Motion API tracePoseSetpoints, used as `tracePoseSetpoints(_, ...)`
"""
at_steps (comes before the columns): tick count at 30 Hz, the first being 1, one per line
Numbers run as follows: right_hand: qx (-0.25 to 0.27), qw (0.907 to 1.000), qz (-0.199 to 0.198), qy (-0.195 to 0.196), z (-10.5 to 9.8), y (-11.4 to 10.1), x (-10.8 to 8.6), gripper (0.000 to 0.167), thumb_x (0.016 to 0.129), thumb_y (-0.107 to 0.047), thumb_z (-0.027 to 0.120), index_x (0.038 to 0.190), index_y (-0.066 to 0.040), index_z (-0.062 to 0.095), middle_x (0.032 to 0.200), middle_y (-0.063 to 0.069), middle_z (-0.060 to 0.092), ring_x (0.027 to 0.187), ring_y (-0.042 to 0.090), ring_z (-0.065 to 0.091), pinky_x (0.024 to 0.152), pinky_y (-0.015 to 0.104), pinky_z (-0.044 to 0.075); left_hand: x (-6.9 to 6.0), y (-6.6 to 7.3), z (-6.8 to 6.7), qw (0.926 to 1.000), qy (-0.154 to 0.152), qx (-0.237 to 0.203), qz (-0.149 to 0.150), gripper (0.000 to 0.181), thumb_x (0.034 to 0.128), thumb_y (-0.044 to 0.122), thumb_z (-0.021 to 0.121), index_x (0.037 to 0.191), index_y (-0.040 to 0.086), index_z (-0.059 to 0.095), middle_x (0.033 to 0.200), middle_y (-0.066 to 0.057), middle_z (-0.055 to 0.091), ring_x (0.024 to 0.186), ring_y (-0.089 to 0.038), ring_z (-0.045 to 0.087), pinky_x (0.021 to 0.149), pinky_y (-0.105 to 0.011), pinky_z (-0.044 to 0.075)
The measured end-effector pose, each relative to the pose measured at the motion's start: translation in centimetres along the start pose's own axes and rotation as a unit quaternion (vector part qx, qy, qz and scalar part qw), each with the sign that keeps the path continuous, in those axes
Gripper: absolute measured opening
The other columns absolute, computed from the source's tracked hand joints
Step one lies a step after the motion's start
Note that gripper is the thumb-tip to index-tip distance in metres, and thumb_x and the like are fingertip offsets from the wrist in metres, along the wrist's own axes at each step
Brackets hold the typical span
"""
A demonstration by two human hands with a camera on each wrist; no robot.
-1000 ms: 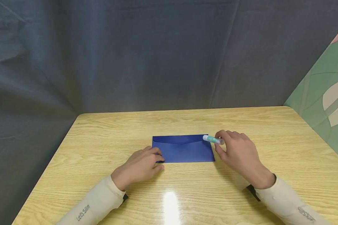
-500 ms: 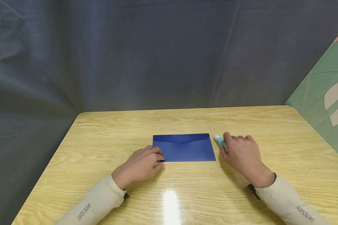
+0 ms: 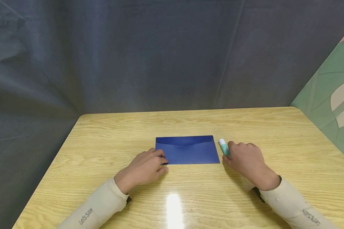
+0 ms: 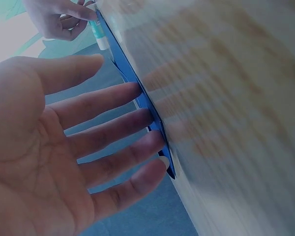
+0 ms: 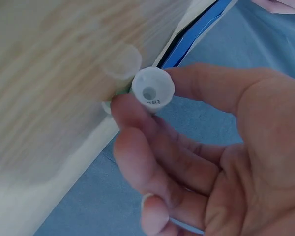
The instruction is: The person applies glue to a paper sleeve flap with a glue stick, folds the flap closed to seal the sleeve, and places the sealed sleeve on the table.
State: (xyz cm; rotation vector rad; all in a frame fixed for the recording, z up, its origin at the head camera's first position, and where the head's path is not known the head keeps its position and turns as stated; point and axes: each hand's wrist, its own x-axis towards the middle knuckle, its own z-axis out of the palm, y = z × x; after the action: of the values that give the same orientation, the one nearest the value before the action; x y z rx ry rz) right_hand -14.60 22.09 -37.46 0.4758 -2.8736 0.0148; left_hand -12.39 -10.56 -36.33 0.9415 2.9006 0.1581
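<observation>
A blue envelope [image 3: 189, 154] lies flat in the middle of the table, its pointed flap folded down on the near face. My left hand [image 3: 144, 167] rests its fingertips on the envelope's lower left corner; in the left wrist view the fingers [image 4: 113, 105] are stretched out with the thumb apart. Just right of the envelope, my right hand [image 3: 246, 163] pinches a glue stick [image 3: 223, 147] with a white cap and teal label between thumb and fingers. The right wrist view shows the stick's white round end [image 5: 153, 88] close to the tabletop.
The light wooden table [image 3: 117, 127] extends around both hands, with a bright glare spot near its front. A dark grey cloth [image 3: 160, 57] hangs behind and to the left. A green leaf-patterned surface [image 3: 332, 95] stands at the right.
My right hand has brought the glue stick from over the envelope's upper right corner out to the right and down beside it, turning it more lengthwise. The left hand has stayed put.
</observation>
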Motion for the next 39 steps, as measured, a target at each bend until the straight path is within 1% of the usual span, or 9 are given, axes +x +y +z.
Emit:
tracePoseSetpoints(10,0.012,0.9999,-0.004,-0.009,-0.03,0.04,-0.12,0.05,0.084,-0.036,0.078,0.056,-0.017,0.04,0.049,-0.006,0.029,0.044,0.012,0.031,0.039,0.027,0.026,0.01,0.08,0.14,0.9995,-0.006,0.03,0.01,0.032,0.0975,0.034,0.064,0.12,0.014,0.074,0.122,-0.003,0.065,0.103,-0.022,0.058,0.079,-0.036,0.052)
tracePoseSetpoints(19,0.02,0.9998,-0.003,-0.008,0.28,0.0,-0.02,0.053,0.084,-0.04,0.077,0.053,-0.019,0.041,0.048,-0.006,0.03,0.044,0.011,0.03,0.039,0.025,0.025,-0.08,0.06,0.17,0.9994,-0.015,0.031,0.006,0.036,0.097,0.035,0.064,0.124,0.013,0.071,0.127,-0.005,0.063,0.109,-0.025,0.057,0.09,-0.051,0.051)
tracePoseSetpoints(23,0.017,0.9998,0.002,-0.008,0.27,-0.02,-0.14,0.055,0.085,-0.043,0.076,0.052,-0.019,0.04,0.047,-0.006,0.029,0.043,0.01,0.029,0.039,0.024,0.023,-0.08,0.0,0.28,0.9993,-0.017,0.032,0.011,0.036,0.0971,0.035,0.064,0.125,0.014,0.071,0.129,-0.005,0.062,0.112,-0.025,0.057,0.091,-0.052,0.05)
tracePoseSetpoints(26,0.003,1.0,-0.001,0.009,0.23,-0.05,-0.2,0.058,0.086,-0.046,0.074,0.05,-0.019,0.037,0.047,-0.007,0.024,0.042,0.009,0.025,0.039,0.023,0.018,-0.06,0.03,0.32,0.9993,-0.016,0.031,0.014,0.035,0.0969,0.035,0.065,0.125,0.014,0.071,0.131,-0.005,0.062,0.114,-0.026,0.057,0.092,-0.052,0.05)
tracePoseSetpoints(29,-0.009,0.9991,-0.009,0.041,0.14,-0.15,-0.22,0.061,0.086,-0.049,0.073,0.05,-0.018,0.035,0.047,-0.007,0.019,0.041,0.009,0.02,0.04,0.023,0.014,-0.05,0.02,0.29,0.9994,-0.014,0.028,0.017,0.036,0.0965,0.034,0.065,0.125,0.014,0.071,0.13,-0.006,0.062,0.114,-0.026,0.057,0.092,-0.053,0.049)
tracePoseSetpoints(32,0.002,0.9979,-0.019,0.062,0.15,-0.33,-0.24,0.061,0.085,-0.049,0.074,0.052,-0.018,0.034,0.048,-0.008,0.018,0.042,0.009,0.018,0.041,0.023,0.012,-0.02,-0.08,0.26,0.9994,-0.016,0.025,0.014,0.038,0.096,0.035,0.066,0.129,0.015,0.069,0.13,-0.006,0.062,0.115,-0.027,0.057,0.095,-0.054,0.049)
tracePoseSetpoints(36,0.02,0.9954,-0.037,0.085,0.46,-0.53,-0.3,0.058,0.081,-0.049,0.077,0.054,-0.019,0.036,0.046,-0.008,0.023,0.04,0.008,0.021,0.04,0.023,0.014,-0.1,-0.22,0.08,0.9996,-0.02,0.019,0.002,0.045,0.0949,0.036,0.067,0.136,0.018,0.063,0.131,-0.004,0.061,0.116,-0.026,0.058,0.097,-0.053,0.048)
tracePoseSetpoints(39,0.007,0.9914,-0.061,0.116,0.82,-0.36,-0.53,0.053,0.078,-0.052,0.077,0.058,-0.017,0.043,0.047,-0.009,0.031,0.041,0.008,0.027,0.04,0.024,0.019,-0.24,-0.5,-0.23,0.9996,-0.014,0.015,-0.017,0.048,0.0951,0.037,0.067,0.139,0.018,0.06,0.135,-0.004,0.06,0.12,-0.026,0.057,0.098,-0.052,0.048)
